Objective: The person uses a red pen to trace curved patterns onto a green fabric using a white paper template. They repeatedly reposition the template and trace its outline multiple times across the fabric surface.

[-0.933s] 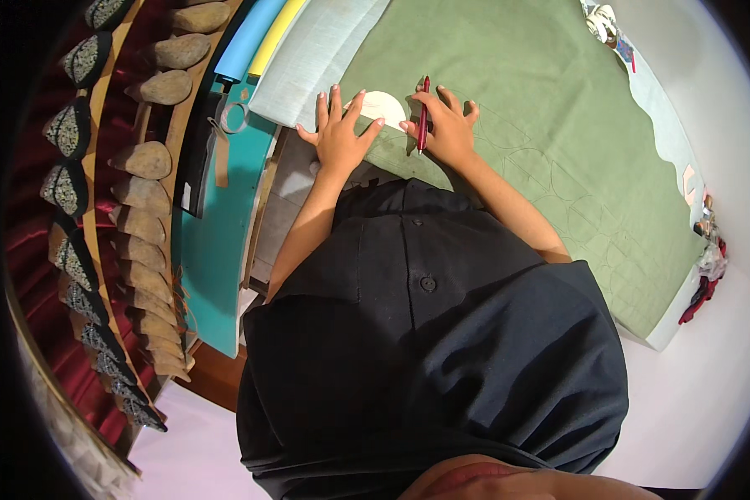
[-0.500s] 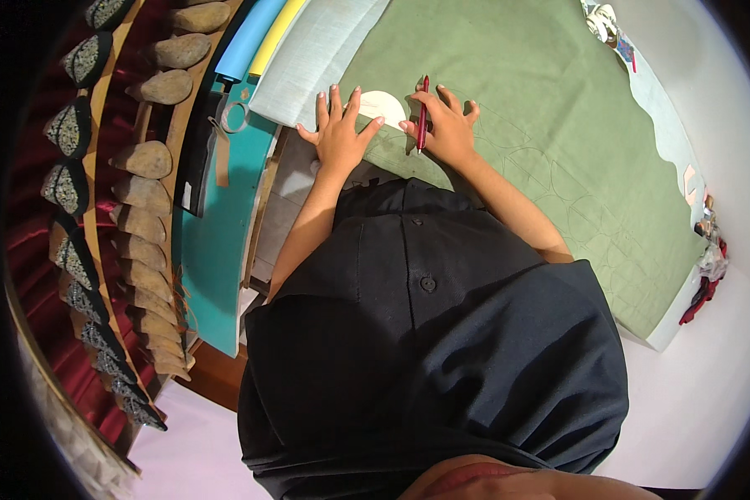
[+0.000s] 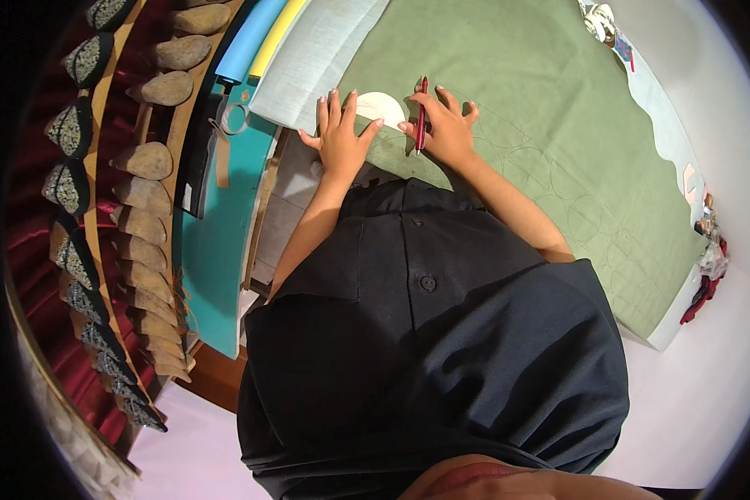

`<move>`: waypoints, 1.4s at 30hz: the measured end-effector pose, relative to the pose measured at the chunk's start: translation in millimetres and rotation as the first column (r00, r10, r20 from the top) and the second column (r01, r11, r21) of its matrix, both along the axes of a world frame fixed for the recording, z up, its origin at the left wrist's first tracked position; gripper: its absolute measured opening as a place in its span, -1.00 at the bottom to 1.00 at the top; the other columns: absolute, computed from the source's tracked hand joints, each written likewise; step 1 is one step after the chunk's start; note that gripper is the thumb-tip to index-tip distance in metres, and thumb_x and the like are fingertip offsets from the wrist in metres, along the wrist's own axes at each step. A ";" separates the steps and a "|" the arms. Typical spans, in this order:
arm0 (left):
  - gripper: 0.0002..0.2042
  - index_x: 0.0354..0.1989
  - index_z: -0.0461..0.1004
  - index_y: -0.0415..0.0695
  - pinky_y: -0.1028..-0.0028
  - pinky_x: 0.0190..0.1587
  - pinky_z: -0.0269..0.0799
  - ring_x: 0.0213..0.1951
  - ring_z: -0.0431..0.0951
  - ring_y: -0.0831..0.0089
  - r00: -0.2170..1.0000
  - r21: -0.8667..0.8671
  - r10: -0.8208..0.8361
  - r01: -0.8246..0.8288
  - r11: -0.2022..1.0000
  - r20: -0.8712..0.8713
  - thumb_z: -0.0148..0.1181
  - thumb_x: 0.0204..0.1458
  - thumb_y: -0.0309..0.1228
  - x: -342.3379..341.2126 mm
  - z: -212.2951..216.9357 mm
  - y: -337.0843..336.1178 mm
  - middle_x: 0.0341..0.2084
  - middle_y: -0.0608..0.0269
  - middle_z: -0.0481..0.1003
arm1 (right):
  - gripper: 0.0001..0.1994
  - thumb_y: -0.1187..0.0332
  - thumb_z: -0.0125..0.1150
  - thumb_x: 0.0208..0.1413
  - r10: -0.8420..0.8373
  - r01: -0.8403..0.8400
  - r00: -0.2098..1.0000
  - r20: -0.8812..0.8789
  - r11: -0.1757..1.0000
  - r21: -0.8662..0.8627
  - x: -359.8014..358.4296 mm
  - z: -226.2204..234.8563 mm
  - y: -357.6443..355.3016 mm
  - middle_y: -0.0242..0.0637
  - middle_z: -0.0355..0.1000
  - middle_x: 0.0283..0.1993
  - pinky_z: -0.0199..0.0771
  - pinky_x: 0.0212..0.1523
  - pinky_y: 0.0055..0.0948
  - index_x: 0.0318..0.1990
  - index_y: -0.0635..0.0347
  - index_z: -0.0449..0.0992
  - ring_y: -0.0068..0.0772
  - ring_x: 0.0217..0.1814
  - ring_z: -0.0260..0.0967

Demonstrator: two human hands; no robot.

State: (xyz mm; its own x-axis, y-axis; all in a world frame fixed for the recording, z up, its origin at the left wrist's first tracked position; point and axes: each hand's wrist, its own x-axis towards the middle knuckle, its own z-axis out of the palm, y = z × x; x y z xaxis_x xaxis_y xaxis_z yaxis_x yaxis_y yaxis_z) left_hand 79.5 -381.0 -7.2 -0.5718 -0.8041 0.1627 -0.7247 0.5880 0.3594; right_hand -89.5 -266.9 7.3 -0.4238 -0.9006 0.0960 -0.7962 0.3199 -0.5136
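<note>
Green fabric [image 3: 492, 58] covers the table, with thin curved outlines drawn over its right part and along its near edge. At that near edge lies a white, round-edged pattern piece [image 3: 382, 108]. My left hand [image 3: 342, 140] is spread open at the left of the piece, its fingertips on or beside it. My right hand [image 3: 450, 136] holds a dark red pen [image 3: 422, 117] between thumb and forefinger, the other fingers spread over the fabric. The thumb comes close to the right edge of the white piece; whether it touches I cannot tell.
Left of the table, a teal board [image 3: 217, 242] carries a tape roll [image 3: 236, 118]. Behind it lie blue [image 3: 250, 37] and yellow [image 3: 277, 37] rolls and pale grey cloth [image 3: 312, 67]. Farther left are racks of wooden forms [image 3: 146, 158] and beaded caps [image 3: 71, 129].
My left hand has drawn very slightly toward me, and the white piece seems to have shifted a touch. My right hand stays nearly still with the pen.
</note>
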 end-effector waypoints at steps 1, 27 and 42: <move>-0.41 0.20 0.38 0.19 -0.37 0.16 -0.46 0.37 0.06 0.15 1.000 -0.023 0.006 -0.007 1.000 -0.016 0.23 -0.02 0.10 0.2 -0.4 3.2 0.30 0.18 0.21 | -0.42 -0.24 0.19 0.00 -0.001 0.001 1.000 0.000 1.000 -0.002 0.2 -0.3 0.0 -0.45 0.51 0.00 -0.27 0.23 0.37 0.10 -0.18 0.38 -0.11 0.41 0.08; -0.60 0.16 0.40 0.06 -0.25 0.24 -0.14 0.26 0.26 0.27 0.953 -0.003 -0.289 0.290 0.957 -0.089 0.08 0.13 -0.24 11.1 5.5 24.7 0.17 0.32 0.36 | -0.48 -0.15 0.19 0.04 0.004 -0.003 0.999 -0.033 1.000 0.014 3.6 1.1 -0.3 -0.50 0.44 0.07 -0.29 0.22 0.44 0.09 -0.14 0.36 -0.13 0.40 0.10; -0.54 0.22 0.36 0.18 -0.34 0.20 -0.30 0.29 0.20 0.28 0.947 -0.018 -0.317 0.317 0.948 -0.055 0.07 0.09 -0.15 14.3 -4.4 27.1 0.24 0.34 0.29 | -0.67 0.10 0.09 0.21 0.032 -0.030 0.992 0.119 0.999 -0.013 3.4 -2.5 -10.8 -0.41 0.49 0.04 -0.33 0.19 0.31 0.12 -0.21 0.40 -0.18 0.32 0.16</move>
State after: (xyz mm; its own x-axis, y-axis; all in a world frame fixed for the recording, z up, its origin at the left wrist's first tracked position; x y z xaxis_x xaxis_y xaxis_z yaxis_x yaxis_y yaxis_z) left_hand 93.7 -353.9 -11.6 -0.7866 -0.5813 0.2082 -0.4790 0.7872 0.3884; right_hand -86.1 -277.7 4.7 -0.4047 -0.9127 0.0568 -0.7388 0.2897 -0.6084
